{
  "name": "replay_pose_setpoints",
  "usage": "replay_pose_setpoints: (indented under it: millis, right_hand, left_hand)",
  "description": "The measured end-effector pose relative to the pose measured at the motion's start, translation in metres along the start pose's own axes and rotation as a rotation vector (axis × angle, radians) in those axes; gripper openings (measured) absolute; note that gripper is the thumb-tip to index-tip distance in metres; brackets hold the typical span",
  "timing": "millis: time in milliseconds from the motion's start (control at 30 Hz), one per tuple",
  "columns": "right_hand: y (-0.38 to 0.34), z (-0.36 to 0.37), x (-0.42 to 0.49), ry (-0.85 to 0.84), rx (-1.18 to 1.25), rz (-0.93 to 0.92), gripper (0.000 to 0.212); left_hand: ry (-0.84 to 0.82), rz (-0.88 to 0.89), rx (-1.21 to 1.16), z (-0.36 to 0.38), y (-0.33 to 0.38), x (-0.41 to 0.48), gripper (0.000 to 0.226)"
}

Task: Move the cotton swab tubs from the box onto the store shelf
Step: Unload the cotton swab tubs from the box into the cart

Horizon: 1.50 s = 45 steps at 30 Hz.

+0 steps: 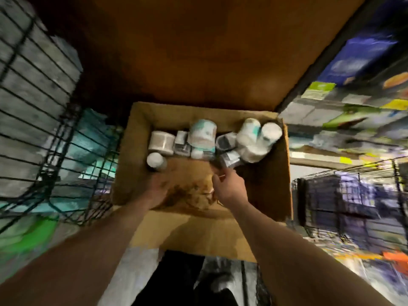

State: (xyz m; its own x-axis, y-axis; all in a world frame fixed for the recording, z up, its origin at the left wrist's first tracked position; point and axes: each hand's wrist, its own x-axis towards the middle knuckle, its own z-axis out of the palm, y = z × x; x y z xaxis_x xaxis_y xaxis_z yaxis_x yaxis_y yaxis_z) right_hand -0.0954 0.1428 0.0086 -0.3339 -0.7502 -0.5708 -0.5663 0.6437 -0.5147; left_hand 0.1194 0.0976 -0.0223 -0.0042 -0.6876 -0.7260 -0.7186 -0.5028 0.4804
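Open brown cardboard box (135, 138): white round cotton swab tubs (202, 134) bunched along its 12 o'clock wall, none shelved, hence probably the deep two-armed reach; right grip (229, 186) released, fingers straight towards them; left grip (159, 187) blurred, state untellable.

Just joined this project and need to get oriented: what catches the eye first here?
An open cardboard box fills the centre, with white cotton swab tubs crowded along its far wall. Two bare arms reach in from below, the left hand and right hand over its near half.
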Motion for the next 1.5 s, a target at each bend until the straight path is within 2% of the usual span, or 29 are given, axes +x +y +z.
replay_pose_setpoints:
  millis: [100, 267, 400, 500, 800, 967, 1233, 1333, 1400, 1500]
  right_hand:
    - [-0.02, 0.03, 0.047, -0.073, -0.115, 0.002, 0.037]
    - [-0.022, 0.083, 0.133, -0.118, -0.196, 0.089, 0.055]
    - [-0.012, 0.105, 0.18, -0.207, -0.433, -0.047, 0.072]
    - [-0.004, 0.12, 0.194, -0.137, -0.507, -0.123, 0.074]
    - [0.014, 0.149, 0.195, -0.005, -0.459, -0.096, 0.083]
    - [0.017, 0.155, 0.196, -0.006, -0.513, -0.109, 0.086]
    - [0.021, 0.146, 0.166, -0.042, -0.579, -0.209, 0.072]
    - [0.015, 0.148, 0.18, -0.036, -0.615, -0.301, 0.094]
    - [0.013, 0.15, 0.188, -0.087, -0.626, -0.291, 0.105]
    - [0.016, 0.151, 0.186, -0.161, -0.638, -0.236, 0.109]
  left_hand:
    - [0.016, -0.057, -0.006, -0.014, -0.038, 0.047, 0.061]
    - [-0.028, -0.172, 0.246, -0.009, -0.068, 0.103, 0.079]
    - [-0.062, -0.239, 0.362, 0.014, -0.091, 0.136, 0.083]
    - [-0.028, -0.232, 0.519, 0.022, -0.095, 0.149, 0.092]
    - [0.014, -0.217, 0.562, 0.034, -0.104, 0.167, 0.071]
    - [0.047, -0.063, 0.602, 0.032, -0.097, 0.168, 0.058]
    - [0.032, 0.075, 0.369, 0.03, -0.061, 0.168, 0.056]
    - [0.074, 0.224, 0.319, 0.022, -0.046, 0.176, 0.039]
    - [0.172, 0.369, 0.424, 0.011, -0.031, 0.188, 0.04]
    - [0.333, 0.486, 0.696, -0.007, -0.009, 0.215, 0.07]
